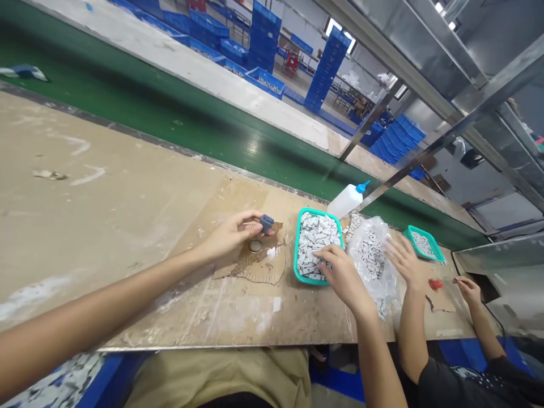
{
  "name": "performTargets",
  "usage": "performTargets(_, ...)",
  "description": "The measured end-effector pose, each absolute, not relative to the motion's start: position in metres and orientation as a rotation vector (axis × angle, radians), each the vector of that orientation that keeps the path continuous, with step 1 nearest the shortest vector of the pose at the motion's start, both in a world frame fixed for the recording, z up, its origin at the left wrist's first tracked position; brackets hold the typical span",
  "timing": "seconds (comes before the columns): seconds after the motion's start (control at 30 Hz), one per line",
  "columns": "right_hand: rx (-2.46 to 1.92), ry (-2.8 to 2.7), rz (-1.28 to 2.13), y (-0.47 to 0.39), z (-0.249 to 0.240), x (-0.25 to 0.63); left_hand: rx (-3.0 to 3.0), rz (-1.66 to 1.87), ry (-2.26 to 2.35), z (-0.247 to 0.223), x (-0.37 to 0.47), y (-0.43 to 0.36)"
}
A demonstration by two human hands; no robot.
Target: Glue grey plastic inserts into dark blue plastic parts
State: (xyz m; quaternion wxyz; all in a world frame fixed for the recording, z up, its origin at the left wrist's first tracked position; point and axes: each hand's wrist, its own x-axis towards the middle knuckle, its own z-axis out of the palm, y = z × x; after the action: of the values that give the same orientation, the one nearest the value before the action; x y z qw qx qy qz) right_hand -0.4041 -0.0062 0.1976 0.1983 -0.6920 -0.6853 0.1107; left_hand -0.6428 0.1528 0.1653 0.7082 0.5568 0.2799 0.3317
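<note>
My left hand [243, 231] pinches a small dark blue-grey block [266, 222] between thumb and fingers, above a piece of brown cardboard [272, 266]. Just below that hand, a small round dish [255, 246] rests on the cardboard. My right hand [335, 271] reaches over the right side of a green basket [296, 258] full of small white-grey pieces [318, 232]. Its fingertips are down at the pieces, bent and close together; whether they grip one is too small to tell.
A white bottle with a blue tip [346, 200] stands behind the basket. Right of it lies a plastic bag of pieces [370, 255]. A co-worker's hands [403, 260] are further right, near another green basket [440, 256]. A green belt [204, 133] runs behind the worktable [127, 226].
</note>
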Motion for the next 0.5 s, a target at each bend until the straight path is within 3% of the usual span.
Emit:
performTargets(0.23,-1.997,-2.007,0.280,0.007,0.190,-0.399,1.122,0.757,0.704,0.150,-0.658,0.167)
performTargets(0.5,-1.816,-1.635,0.585,0.009,0.199,-0.393,1.042,0.804,0.668,0.151,-0.659,0.171)
